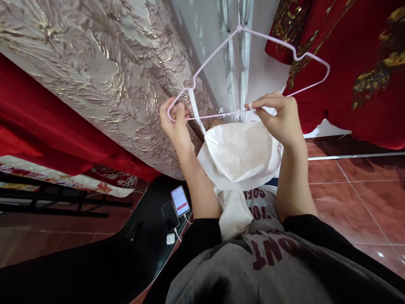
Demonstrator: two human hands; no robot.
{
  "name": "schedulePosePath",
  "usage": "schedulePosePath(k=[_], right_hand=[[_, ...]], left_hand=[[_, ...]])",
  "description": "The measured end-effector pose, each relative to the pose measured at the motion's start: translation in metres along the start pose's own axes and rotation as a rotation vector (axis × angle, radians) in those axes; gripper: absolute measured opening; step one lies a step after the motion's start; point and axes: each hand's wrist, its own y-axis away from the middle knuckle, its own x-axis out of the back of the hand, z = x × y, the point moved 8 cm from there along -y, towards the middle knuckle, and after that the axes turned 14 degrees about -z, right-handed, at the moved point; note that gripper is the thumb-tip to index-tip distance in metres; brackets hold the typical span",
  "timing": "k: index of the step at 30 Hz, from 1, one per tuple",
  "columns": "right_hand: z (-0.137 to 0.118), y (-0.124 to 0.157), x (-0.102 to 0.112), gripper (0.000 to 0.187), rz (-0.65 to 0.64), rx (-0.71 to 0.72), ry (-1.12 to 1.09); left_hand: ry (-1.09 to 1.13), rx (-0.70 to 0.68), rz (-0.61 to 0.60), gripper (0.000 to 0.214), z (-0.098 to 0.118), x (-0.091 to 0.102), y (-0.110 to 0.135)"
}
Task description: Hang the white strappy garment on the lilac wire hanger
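I hold a thin pale pink wire hanger (221, 50) up in front of me. My left hand (175, 122) is closed around the hanger's left corner, where a white strap (195, 110) loops over it. My right hand (280, 116) pinches the lower bar of the hanger together with the other edge of a white cloth garment (240, 156). The garment hangs down between my two forearms toward my grey printed shirt (268, 249).
A shiny embroidered beige fabric (104, 71) hangs at the upper left over red cloth (38, 131). A red and gold garment (357, 67) hangs at the upper right. Two phones (179, 201) with a white charger (171, 238) lie on a black surface (104, 261). Reddish floor tiles (354, 198) lie to the right.
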Motion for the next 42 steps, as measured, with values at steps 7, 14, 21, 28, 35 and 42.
schedulePosePath(k=[7, 14, 21, 28, 35, 42], right_hand=[[0.004, -0.001, -0.002, 0.032, 0.068, 0.014, 0.019], [0.071, 0.031, 0.074, 0.031, 0.595, 0.038, -0.021], [0.098, 0.013, 0.098, 0.030, 0.504, -0.140, 0.045], [0.023, -0.024, 0.095, 0.019, 0.325, -0.039, 0.102], [-0.025, -0.023, 0.069, 0.045, 0.400, 0.256, 0.201], [0.008, -0.013, -0.027, 0.018, -0.169, 0.055, 0.067]], left_hand=[[0.100, 0.046, -0.014, 0.040, -0.015, -0.043, 0.019], [0.134, 0.042, -0.034, 0.049, -0.004, -0.040, 0.022], [0.194, 0.022, -0.062, 0.050, -0.001, -0.037, 0.020], [0.184, 0.047, -0.092, 0.050, -0.005, -0.035, 0.021], [0.174, 0.059, -0.169, 0.051, -0.009, -0.038, 0.022], [0.169, 0.116, -0.229, 0.050, -0.014, -0.038, 0.025]])
